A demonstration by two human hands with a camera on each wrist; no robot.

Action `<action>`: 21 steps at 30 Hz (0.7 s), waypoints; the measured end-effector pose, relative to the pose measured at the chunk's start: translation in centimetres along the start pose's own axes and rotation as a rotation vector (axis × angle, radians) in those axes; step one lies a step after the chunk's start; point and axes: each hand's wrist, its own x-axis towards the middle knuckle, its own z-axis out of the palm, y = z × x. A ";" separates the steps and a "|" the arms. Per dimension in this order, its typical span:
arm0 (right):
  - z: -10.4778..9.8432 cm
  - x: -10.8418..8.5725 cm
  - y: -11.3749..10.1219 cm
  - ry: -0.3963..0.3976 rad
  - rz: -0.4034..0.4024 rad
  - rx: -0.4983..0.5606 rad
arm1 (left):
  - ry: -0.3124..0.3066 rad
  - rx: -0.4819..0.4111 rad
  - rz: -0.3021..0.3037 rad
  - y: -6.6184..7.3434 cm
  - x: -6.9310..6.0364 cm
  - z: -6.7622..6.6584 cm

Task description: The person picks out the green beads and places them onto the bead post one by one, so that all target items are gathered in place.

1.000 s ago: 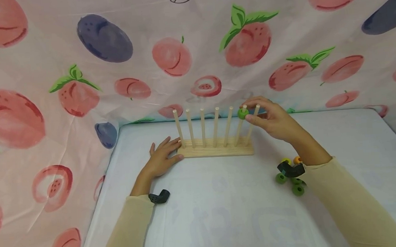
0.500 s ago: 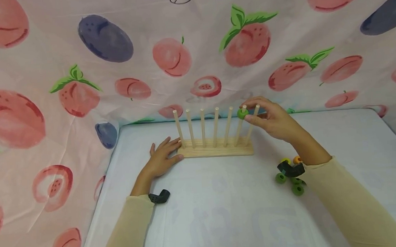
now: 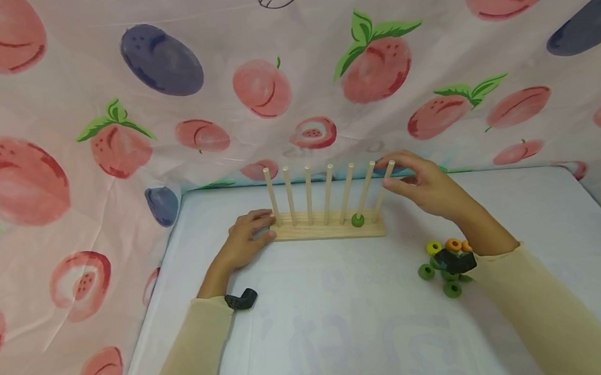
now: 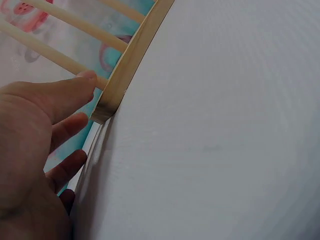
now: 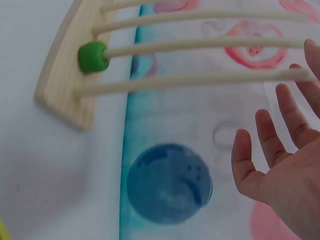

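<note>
Threaded green bead [image 3: 357, 220] has dropped from the top of the sixth peg [image 3: 366, 186], counted from the left of the frame, to its foot; the right hand [image 3: 429, 188] has shifted slightly toward the frame's right.

Nearest, at the lower right, loose beads sit clustered on the worktop [image 3: 329, 323]: one yellow bead [image 3: 429, 251], orange beads [image 3: 450, 247] and several green beads [image 3: 448, 292]. The wrist camera [image 3: 456, 262] hides part of the cluster. Their position presumably keeps them within right-hand reach.

Next, left of centre, the left hand [image 3: 249, 239] rests at the left end of the wooden peg rack [image 3: 313, 231], its grip loosely bent, probably to steady the rack.

Threaded bead: seated against the base, retained by the peg through its hole. Right grip: wide, holding no bead, beside the top of the seventh peg [image 3: 386, 176]; contact with that peg cannot be confirmed. The bead lies below and left of this grip, well apart.

Farthest, fruit-print fabric [image 3: 209, 44] fills the upper frame.
</note>
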 end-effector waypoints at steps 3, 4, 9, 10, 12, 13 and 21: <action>-0.7 -0.8 0.6 -0.010 0.017 -0.043 | 0.018 -0.009 -0.009 0.0 0.1 0.0; -1.0 -1.1 0.9 -0.011 0.027 -0.059 | 0.022 -0.004 -0.014 0.1 0.1 0.0; -2.1 -3.0 2.8 -0.035 0.071 -0.133 | 0.025 0.033 -0.050 0.3 0.0 0.0; -2.3 -3.4 3.3 -0.044 0.078 -0.148 | 0.023 0.036 -0.056 0.3 0.0 0.0; -2.7 -4.2 4.1 -0.064 0.083 -0.194 | 0.016 0.035 -0.067 0.3 0.1 -0.1; -2.9 -4.6 4.6 -0.074 0.081 -0.216 | 0.010 0.033 -0.071 0.3 0.1 -0.1; -3.6 -7.7 7.8 -0.159 0.100 -0.276 | -0.013 0.002 -0.068 0.0 0.2 -0.2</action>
